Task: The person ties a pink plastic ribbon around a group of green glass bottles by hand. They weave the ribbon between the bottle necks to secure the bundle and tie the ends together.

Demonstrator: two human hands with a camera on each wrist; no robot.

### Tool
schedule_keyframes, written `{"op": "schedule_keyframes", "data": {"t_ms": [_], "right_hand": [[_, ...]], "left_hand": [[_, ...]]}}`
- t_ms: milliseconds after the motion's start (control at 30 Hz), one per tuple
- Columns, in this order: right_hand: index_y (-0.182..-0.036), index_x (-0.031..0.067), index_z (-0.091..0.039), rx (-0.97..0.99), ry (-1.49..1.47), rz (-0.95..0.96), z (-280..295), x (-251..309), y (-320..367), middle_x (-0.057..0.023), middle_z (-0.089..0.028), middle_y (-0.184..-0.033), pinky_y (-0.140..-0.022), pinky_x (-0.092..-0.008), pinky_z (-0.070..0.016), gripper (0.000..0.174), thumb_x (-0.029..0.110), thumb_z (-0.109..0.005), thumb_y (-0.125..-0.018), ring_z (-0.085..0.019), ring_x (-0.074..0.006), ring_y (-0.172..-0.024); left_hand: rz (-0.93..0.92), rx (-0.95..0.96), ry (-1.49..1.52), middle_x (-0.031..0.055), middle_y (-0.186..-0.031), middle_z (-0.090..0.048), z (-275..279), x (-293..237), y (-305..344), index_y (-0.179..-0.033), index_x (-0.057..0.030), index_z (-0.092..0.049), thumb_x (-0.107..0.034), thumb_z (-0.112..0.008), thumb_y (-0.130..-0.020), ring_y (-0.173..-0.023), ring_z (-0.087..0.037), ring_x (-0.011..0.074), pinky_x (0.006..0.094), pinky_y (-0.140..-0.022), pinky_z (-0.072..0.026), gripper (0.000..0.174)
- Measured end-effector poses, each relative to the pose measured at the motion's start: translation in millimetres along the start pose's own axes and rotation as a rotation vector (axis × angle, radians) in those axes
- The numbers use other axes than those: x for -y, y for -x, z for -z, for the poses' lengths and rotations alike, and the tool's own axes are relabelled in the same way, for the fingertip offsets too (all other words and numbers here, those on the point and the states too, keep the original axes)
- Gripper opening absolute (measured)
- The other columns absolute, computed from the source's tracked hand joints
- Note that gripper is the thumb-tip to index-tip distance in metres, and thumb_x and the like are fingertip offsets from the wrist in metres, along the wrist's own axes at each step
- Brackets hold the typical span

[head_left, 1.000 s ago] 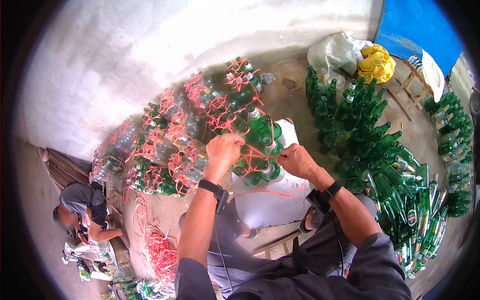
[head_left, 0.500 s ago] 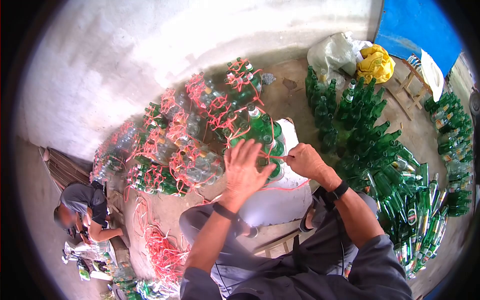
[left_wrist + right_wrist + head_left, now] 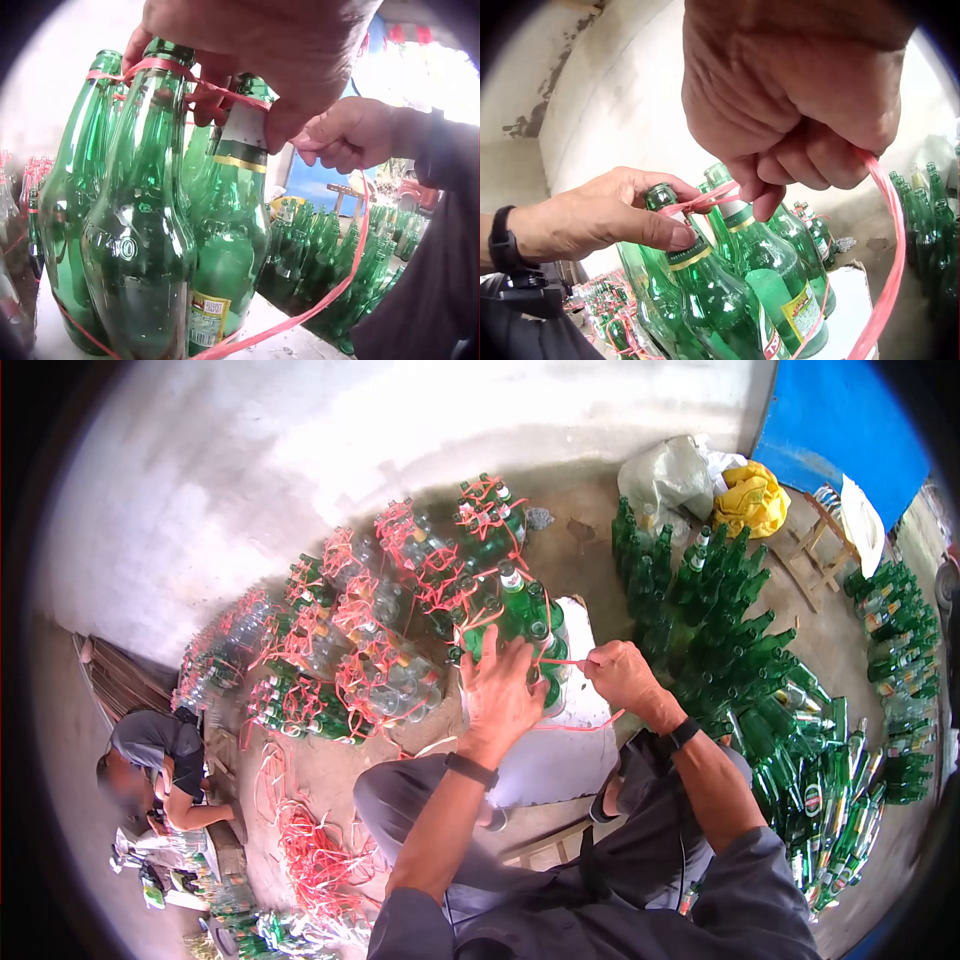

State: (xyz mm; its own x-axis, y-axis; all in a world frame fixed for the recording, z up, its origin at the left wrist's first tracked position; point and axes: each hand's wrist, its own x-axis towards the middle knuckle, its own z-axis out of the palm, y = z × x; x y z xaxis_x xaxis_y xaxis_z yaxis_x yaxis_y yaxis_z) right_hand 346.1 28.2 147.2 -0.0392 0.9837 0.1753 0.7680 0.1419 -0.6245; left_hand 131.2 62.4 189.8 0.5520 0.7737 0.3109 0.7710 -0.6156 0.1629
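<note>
A cluster of upright green glass bottles (image 3: 516, 602) stands on a white block (image 3: 550, 775) in front of me, with red plastic twine (image 3: 161, 64) looped round the necks. My left hand (image 3: 497, 700) spans the bottle tops; its thumb lies against one neck while the fingers reach behind, gripping among the necks. To the right, my right hand (image 3: 627, 680) is a fist round the twine, which runs taut from the necks. A loose length of it hangs from this fist in a curve (image 3: 889, 285), and another strand passes round the bottles low down.
Twine-bound bottle bundles (image 3: 385, 670) crowd the left along the wall. Loose green bottles (image 3: 715, 600) stand on the right, with others lying (image 3: 810, 790) nearer me. A red twine heap (image 3: 315, 855) lies on the floor. Another person (image 3: 160, 760) bends at far left.
My left hand has gone from pinching the twine to spreading over the bottle necks. The right hand has drawn the twine slightly to the right and up.
</note>
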Motion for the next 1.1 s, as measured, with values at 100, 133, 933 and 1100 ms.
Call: {"op": "schedule_keyframes", "data": {"t_ms": [100, 133, 933, 1100], "right_hand": [[-0.069, 0.0, -0.066, -0.102, 0.018, 0.054, 10, 11, 5, -0.0229, -0.062, -0.066, -0.059, -0.047, -0.052, 0.025, 0.018, -0.068, -0.086, -0.062, -0.0429, -0.062], [-0.068, 0.0031, -0.066, -0.137, 0.075, 0.102, 15, 15, 6, -0.0197, -0.063, -0.066, -0.056, -0.0458, -0.0513, 0.02, 0.014, -0.068, -0.085, -0.063, -0.0398, -0.061], [-0.081, -0.0012, -0.073, -0.157, -0.248, -0.286, -11, 23, -86, -0.0168, -0.066, -0.067, -0.062, -0.0392, -0.0501, 0.019, 0.018, -0.076, -0.08, -0.066, -0.0275, -0.064], [-0.085, -0.0077, -0.07, -0.136, -0.637, -0.351, -47, -3, -75, 0.0044, -0.047, -0.062, -0.055, -0.0293, -0.0388, 0.02, 0.011, -0.07, -0.09, -0.039, -0.0064, -0.063]], "left_hand": [[0.022, 0.02, 0.0, 0.0051, -0.132, -0.063, 2, -3, 0, -0.125, -0.0091, -0.062, -0.03, -0.077, -0.073, -0.143, -0.035, 0.034, 0.0588, -0.107, -0.0297, 0.057], [0.022, 0.013, 0.006, 0.0051, -0.132, -0.063, 2, -3, 0, -0.125, -0.0091, -0.062, -0.03, -0.077, -0.073, -0.143, -0.035, 0.034, 0.0588, -0.107, -0.0297, 0.057], [0.012, -0.013, 0.089, 0.0074, -0.128, -0.065, 3, 2, -1, -0.12, -0.0096, -0.062, -0.028, -0.075, -0.074, -0.143, -0.037, 0.0351, 0.0544, -0.105, -0.0356, 0.052], [-0.007, -0.123, 0.079, 0.0076, -0.122, -0.068, -4, 5, 2, -0.114, -0.0098, -0.064, -0.03, -0.073, -0.078, -0.14, -0.041, 0.0355, 0.052, -0.102, -0.0378, 0.043]]}}
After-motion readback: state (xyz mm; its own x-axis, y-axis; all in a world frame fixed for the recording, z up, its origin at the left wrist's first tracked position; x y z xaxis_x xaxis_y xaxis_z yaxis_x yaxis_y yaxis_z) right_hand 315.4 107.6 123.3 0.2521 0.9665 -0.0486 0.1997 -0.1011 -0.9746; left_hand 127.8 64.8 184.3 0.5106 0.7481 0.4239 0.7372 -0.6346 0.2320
